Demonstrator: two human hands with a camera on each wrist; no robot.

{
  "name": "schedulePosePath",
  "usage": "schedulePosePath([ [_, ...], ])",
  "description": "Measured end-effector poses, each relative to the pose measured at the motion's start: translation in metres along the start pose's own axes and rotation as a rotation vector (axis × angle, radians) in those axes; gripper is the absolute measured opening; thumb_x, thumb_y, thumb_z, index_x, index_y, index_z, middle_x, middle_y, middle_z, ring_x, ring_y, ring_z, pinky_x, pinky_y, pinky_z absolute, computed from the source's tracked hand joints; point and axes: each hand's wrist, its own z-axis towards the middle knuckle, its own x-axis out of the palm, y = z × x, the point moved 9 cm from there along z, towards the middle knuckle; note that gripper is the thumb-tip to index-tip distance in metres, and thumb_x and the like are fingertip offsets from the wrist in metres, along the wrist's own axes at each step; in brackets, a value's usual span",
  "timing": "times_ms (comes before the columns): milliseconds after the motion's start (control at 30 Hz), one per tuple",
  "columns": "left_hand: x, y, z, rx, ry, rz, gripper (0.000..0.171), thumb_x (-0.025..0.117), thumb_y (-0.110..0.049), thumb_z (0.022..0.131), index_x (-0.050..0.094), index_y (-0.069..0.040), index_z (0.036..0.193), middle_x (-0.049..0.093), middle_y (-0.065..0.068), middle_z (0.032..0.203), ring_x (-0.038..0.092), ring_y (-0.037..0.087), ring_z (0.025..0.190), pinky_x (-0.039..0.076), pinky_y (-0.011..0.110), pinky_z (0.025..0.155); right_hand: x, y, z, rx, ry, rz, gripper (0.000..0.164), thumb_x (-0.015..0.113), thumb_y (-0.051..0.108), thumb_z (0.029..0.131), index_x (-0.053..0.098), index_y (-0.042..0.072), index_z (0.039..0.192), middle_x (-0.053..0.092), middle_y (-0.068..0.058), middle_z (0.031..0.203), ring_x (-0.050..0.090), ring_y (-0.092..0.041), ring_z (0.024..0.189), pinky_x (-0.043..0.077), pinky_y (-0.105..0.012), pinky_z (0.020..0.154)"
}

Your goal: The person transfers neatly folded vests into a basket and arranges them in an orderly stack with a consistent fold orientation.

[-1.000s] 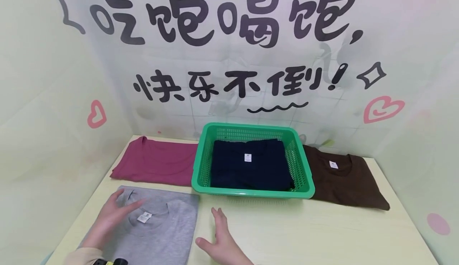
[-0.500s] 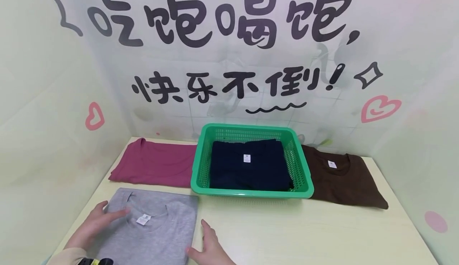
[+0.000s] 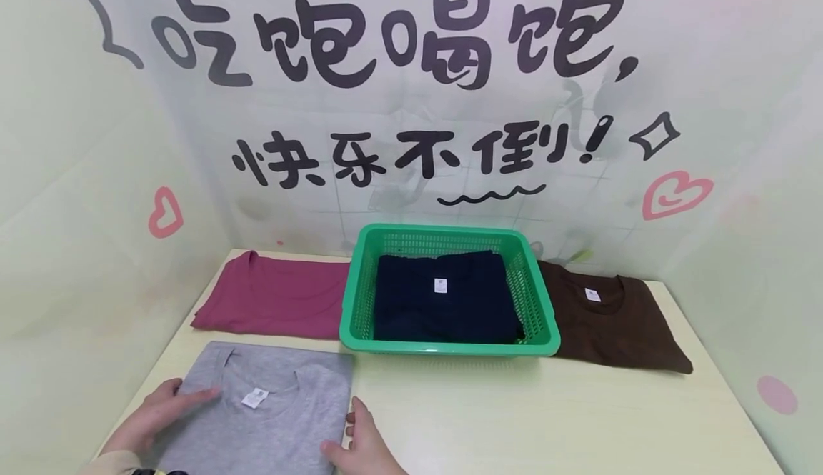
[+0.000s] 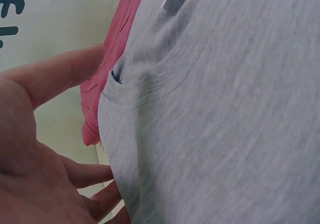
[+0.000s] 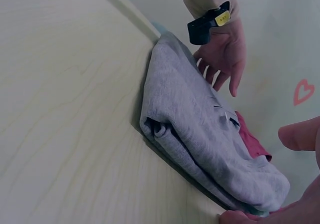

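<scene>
A folded grey T-shirt lies on the table at the front left, its white neck label facing up. My left hand is at its left edge. In the left wrist view the fingertips reach the shirt's edge, while the thumb stands apart from the cloth. At the opposite edge is my right hand, its fingers extended along the side. The right wrist view shows that thumb raised off the fabric and a fingertip close to the folded edge.
A green plastic basket holds a folded navy T-shirt. Left of it lies a folded plum-coloured shirt, and to its right a dark brown one. A printed wall sheet rises behind the table.
My left hand has moved left and down from above the grey T-shirt to its left edge. My right hand has come in leftward to the right edge. The view has shifted slightly.
</scene>
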Motion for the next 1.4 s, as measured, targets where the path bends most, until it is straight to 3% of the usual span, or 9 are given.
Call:
schedulePosePath([
  [67, 0.002, 0.0, -0.001, 0.004, 0.026, -0.046, 0.085, 0.057, -0.04, 0.085, 0.019, 0.025, 0.124, 0.043, 0.039, 0.109, 0.049, 0.043, 0.097, 0.042, 0.05, 0.083, 0.0, 0.0, 0.001, -0.001, -0.029, 0.04, 0.072, 0.062, 0.011, 0.08, 0.021, -0.021, 0.13, 0.046, -0.015, 0.108, 0.048, -0.029, 0.1, 0.045, -0.045, 0.084],
  [200, 0.009, 0.003, -0.006, 0.014, 0.113, -0.22, 0.074, 0.055, -0.035, 0.088, 0.024, 0.02, 0.125, 0.057, 0.017, 0.096, 0.057, 0.027, 0.085, 0.048, 0.042, 0.074, -0.001, 0.001, 0.003, -0.038, -0.092, 0.085, 0.067, 0.061, 0.008, 0.079, 0.024, -0.021, 0.128, 0.05, -0.014, 0.102, 0.051, -0.024, 0.095, 0.046, -0.034, 0.078],
  [333, 0.014, 0.009, -0.008, -0.012, 0.166, -0.338, 0.07, 0.053, -0.035, 0.089, 0.025, 0.016, 0.127, 0.059, 0.009, 0.093, 0.059, 0.025, 0.082, 0.049, 0.041, 0.072, -0.001, 0.001, 0.004, -0.045, -0.139, 0.097, 0.065, 0.062, 0.008, 0.079, 0.027, -0.021, 0.126, 0.052, -0.013, 0.097, 0.054, -0.022, 0.091, 0.046, -0.029, 0.074],
  [433, 0.012, 0.012, -0.005, -0.021, 0.152, -0.311, 0.071, 0.052, -0.036, 0.089, 0.024, 0.018, 0.126, 0.059, 0.011, 0.095, 0.059, 0.024, 0.083, 0.049, 0.04, 0.072, -0.001, 0.002, 0.006, -0.028, -0.155, 0.105, 0.065, 0.063, 0.008, 0.079, 0.027, -0.019, 0.126, 0.052, -0.013, 0.096, 0.054, -0.024, 0.09, 0.047, -0.033, 0.076],
  [667, 0.005, 0.012, 0.0, -0.017, 0.092, -0.147, 0.074, 0.05, -0.037, 0.089, 0.025, 0.024, 0.123, 0.055, 0.025, 0.103, 0.057, 0.025, 0.086, 0.048, 0.041, 0.075, 0.003, 0.004, 0.008, 0.007, -0.173, 0.112, 0.066, 0.063, 0.009, 0.078, 0.027, -0.018, 0.127, 0.053, -0.014, 0.096, 0.056, -0.026, 0.091, 0.049, -0.039, 0.077],
  [833, 0.004, 0.011, -0.003, -0.013, 0.09, -0.136, 0.071, 0.048, -0.034, 0.09, 0.028, 0.027, 0.12, 0.056, 0.027, 0.102, 0.058, 0.026, 0.086, 0.048, 0.042, 0.076, 0.005, 0.001, 0.011, 0.035, -0.198, 0.162, 0.062, 0.063, 0.007, 0.078, 0.03, -0.017, 0.125, 0.053, -0.011, 0.091, 0.055, -0.019, 0.084, 0.049, -0.036, 0.072],
  [1133, 0.004, 0.009, -0.002, -0.006, 0.088, -0.147, 0.067, 0.048, -0.031, 0.089, 0.031, 0.027, 0.118, 0.058, 0.024, 0.099, 0.059, 0.024, 0.084, 0.049, 0.04, 0.074, 0.004, 0.001, 0.012, 0.026, -0.228, 0.191, 0.051, 0.06, 0.003, 0.078, 0.036, -0.02, 0.116, 0.054, -0.016, 0.096, 0.056, -0.022, 0.088, 0.049, -0.037, 0.075],
  [1400, 0.005, 0.007, -0.002, 0.034, 0.073, -0.037, 0.063, 0.043, -0.027, 0.092, 0.027, 0.029, 0.118, 0.045, 0.039, 0.112, 0.053, 0.037, 0.097, 0.045, 0.046, 0.082, 0.006, 0.0, 0.013, 0.015, -0.244, 0.206, 0.052, 0.058, 0.001, 0.078, 0.032, -0.024, 0.116, 0.055, -0.015, 0.089, 0.058, -0.02, 0.083, 0.051, -0.035, 0.071],
])
